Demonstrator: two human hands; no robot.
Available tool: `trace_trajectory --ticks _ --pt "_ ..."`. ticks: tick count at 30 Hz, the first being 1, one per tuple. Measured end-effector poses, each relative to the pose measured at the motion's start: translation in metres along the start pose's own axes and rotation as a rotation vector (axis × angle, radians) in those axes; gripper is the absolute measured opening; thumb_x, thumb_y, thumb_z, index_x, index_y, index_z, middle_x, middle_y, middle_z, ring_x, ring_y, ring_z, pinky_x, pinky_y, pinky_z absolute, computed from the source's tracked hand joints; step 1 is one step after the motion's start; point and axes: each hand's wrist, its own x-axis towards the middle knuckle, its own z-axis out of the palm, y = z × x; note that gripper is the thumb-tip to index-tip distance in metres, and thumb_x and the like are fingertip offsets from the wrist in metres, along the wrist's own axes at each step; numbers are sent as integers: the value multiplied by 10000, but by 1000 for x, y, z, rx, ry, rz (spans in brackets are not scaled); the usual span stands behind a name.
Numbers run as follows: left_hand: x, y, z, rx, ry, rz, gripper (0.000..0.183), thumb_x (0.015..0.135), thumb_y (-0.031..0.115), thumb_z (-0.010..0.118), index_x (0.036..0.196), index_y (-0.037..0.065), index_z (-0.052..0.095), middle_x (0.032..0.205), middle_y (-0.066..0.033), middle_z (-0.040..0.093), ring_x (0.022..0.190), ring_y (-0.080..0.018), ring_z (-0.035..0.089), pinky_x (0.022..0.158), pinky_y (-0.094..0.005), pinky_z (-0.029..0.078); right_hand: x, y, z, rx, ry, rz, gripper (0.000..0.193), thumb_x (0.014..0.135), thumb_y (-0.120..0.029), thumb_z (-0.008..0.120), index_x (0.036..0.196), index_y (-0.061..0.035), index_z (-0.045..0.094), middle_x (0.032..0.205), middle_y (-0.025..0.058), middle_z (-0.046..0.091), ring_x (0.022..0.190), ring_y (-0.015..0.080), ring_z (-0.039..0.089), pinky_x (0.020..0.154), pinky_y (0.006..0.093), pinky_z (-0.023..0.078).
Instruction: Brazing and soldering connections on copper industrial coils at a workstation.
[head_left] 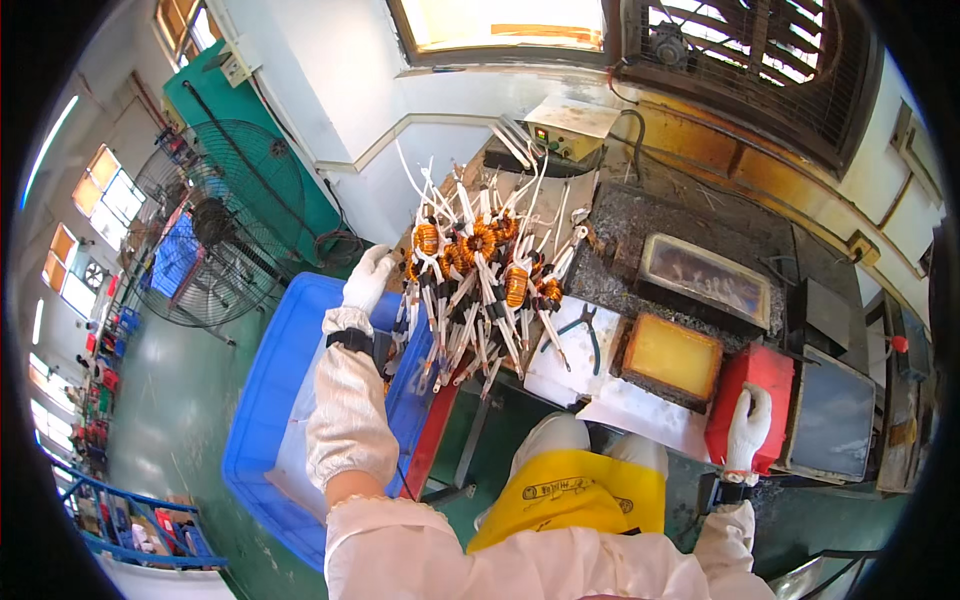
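My left hand (369,279), in a white glove, is at the left edge of a heap of copper-wound ring coils (477,243). Its fingers are bent and close together, and their tips meet the heap, so what they hold is hidden. White-sleeved leads (468,325) stick up from the coils and hang over the near edge. At the right, my gloved right hand (748,432) has its fingers curled against a red box (725,405). Black-handled pliers (590,337) lie on a white sheet (553,378) between the hands.
A large blue bin (262,400) stands below my left forearm. Right of the pliers are a yellow-filled tray (672,358), a framed dark tray (706,283) and a grey-surfaced pan (832,418). A control box (570,135) sits behind the heap; a big fan (212,222) stands left.
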Motion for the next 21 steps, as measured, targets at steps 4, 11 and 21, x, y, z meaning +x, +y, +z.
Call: trace_trajectory --ticks 4,11,21 --pt "-55 15 -9 93 109 24 421 885 265 493 1229 23 475 1155 -156 571 1069 -226 550 922 -305 403 0 8 1 -19 -3 -2 163 853 -105 517 948 0 598 911 122 611 863 239 581 803 325 446" --pt "-129 -66 -61 1 -41 -290 389 891 285 493 1184 30 511 945 -34 603 814 -107 558 749 -270 454 -1 8 3 42 -9 -6 184 863 -135 523 969 -5 600 942 115 616 884 229 583 822 319 441" --pt "-185 -59 -24 16 -422 -487 437 884 361 468 1198 63 532 1045 -124 612 981 -249 577 844 -314 440 -2 14 2 56 0 -19 179 858 -131 523 963 -10 603 927 124 616 875 246 582 807 330 442"
